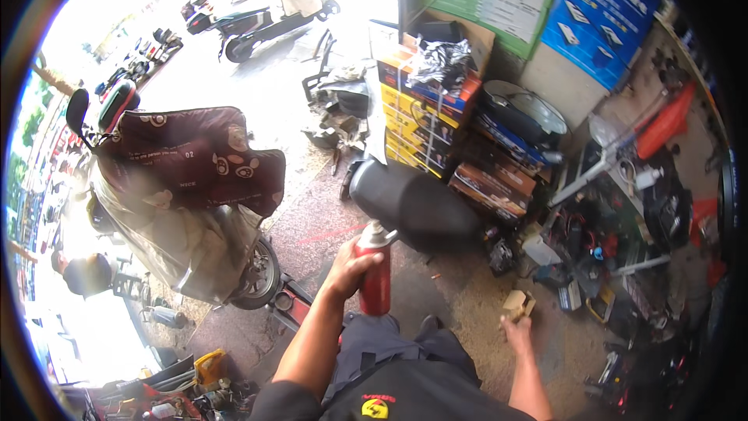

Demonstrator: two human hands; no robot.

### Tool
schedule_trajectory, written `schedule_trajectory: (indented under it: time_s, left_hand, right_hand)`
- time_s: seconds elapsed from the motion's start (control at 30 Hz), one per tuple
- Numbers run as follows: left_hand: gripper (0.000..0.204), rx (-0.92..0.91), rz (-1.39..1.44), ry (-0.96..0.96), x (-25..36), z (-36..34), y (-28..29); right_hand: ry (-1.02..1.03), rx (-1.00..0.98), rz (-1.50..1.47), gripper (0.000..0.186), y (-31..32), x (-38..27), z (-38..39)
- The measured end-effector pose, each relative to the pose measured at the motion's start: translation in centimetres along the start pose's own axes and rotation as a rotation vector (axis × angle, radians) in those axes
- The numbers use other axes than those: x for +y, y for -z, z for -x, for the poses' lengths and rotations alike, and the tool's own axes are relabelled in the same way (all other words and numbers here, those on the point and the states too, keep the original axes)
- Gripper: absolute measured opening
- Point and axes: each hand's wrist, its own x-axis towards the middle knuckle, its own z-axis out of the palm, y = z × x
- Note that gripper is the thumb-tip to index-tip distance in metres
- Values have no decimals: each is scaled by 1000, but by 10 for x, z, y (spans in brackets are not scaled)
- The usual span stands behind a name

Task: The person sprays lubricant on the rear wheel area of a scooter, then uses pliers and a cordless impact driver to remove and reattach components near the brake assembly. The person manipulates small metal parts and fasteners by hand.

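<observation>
My left hand point(352, 269) is wrapped round a red bottle point(375, 282) with a silvery top and a pale part sticking out to the right. It stands nearly upright in front of my body; whether it is a flask or a spray can I cannot make out. Lower right, the fingers of my right hand point(514, 332) are closed on a small brown cardboard box point(520, 304) with raised flaps. Anything inside that box is too small to tell. Just beyond the bottle is a black scooter seat point(421, 206).
To the left stands a scooter under a maroon quilted cover point(195, 160). Stacked cartons point(421, 129) rise beyond the seat. Tools and parts clutter a metal-framed rack point(600, 242) at right, with more tools point(187, 390) at lower left. Another scooter point(257, 23) stands far off.
</observation>
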Motion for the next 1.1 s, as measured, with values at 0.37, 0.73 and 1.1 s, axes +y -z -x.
schedule_trajectory:
  time_s: [0.37, 0.73, 1.1]
  left_hand:
    - [63, 188, 294, 45, 27, -80, 145]
    - [73, -23, 6, 69, 135, -224, 295]
    - [77, 181, -100, -18, 171, -390, 491]
  right_hand:
    - [96, -278, 173, 33, -208, -339, -191]
    - [126, -604, 304, 44, -435, -513, -265]
    - [400, -802, 683, 52, -746, -650, -418]
